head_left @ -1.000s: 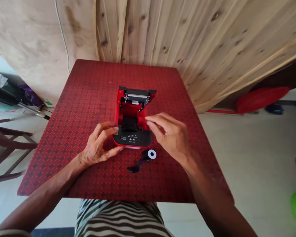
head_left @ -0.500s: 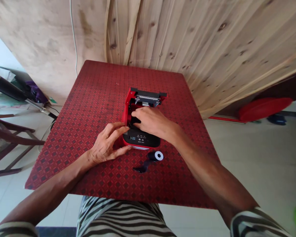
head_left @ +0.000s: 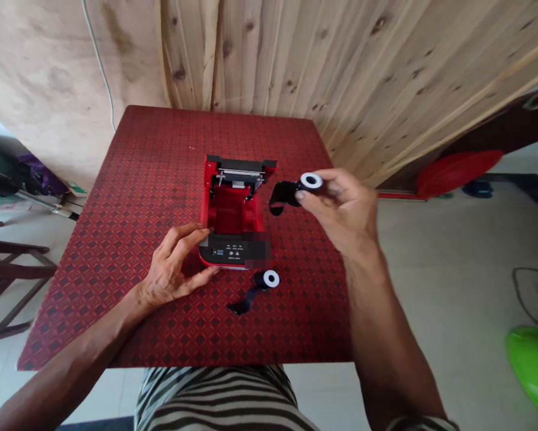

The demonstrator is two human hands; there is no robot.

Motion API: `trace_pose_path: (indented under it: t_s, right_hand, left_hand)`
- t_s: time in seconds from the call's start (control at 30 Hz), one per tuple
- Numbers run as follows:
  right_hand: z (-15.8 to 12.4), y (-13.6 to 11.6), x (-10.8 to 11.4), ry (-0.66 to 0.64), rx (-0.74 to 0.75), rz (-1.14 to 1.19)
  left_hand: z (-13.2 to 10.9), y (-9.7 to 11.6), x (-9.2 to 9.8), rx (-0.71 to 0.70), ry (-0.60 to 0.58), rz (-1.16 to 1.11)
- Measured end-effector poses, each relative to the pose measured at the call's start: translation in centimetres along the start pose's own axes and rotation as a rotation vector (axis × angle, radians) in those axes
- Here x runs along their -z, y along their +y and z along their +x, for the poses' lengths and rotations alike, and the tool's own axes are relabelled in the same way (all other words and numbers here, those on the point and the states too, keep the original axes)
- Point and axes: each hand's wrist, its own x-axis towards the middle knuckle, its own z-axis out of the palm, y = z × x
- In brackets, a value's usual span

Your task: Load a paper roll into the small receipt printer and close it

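Observation:
A red and black receipt printer (head_left: 235,254) stands on the table with its lid (head_left: 242,170) raised, and its red paper bay (head_left: 229,209) holds nothing. My left hand (head_left: 174,260) grips the printer's near left corner, thumb low at the front and fingers on the upper edge. Up to the right of the printer, my right hand (head_left: 345,206) pinches a small paper roll (head_left: 311,181) with a black outside and white end. A dark loose tail (head_left: 283,194) hangs off it to the left. A second similar roll (head_left: 271,279) lies in front of the printer, its dark tail unrolled on the table.
The table (head_left: 161,155) has a red patterned cover and stands against a wooden wall (head_left: 286,60). A wooden chair (head_left: 15,275) is on the left. A red round object (head_left: 457,173) and a green object (head_left: 533,365) are on the right.
My right hand has come out of the printer's bay and moved right, now holding a paper roll. The bay is exposed. My left hand stays on the printer; the view has shifted slightly.

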Motion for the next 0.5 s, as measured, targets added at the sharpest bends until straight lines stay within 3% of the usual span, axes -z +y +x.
trace_pose_path:
  t_s: [0.1, 0.2, 0.37, 0.5]
  right_hand:
    - [0.0, 4.5, -1.7, -0.001, -0.096, 0.055]
    - [-0.8, 6.8, -3.6, -0.036, -0.129, 0.042]
    - [-1.7, 7.8, -4.8, -0.077, -0.174, 0.049]
    - [-2.8, 7.5, -3.3, -0.056, -0.177, 0.027]
  left_hand:
    - [0.1, 0.1, 0.1, 0.003, 0.003, 0.017]
    - [0.3, 0.1, 0.2, -0.012, 0.005, 0.026]
    - [0.6, 0.0, 0.3, -0.046, 0.007, 0.049]
    - [0.6, -0.1, 0.3, -0.049, 0.0, 0.045]
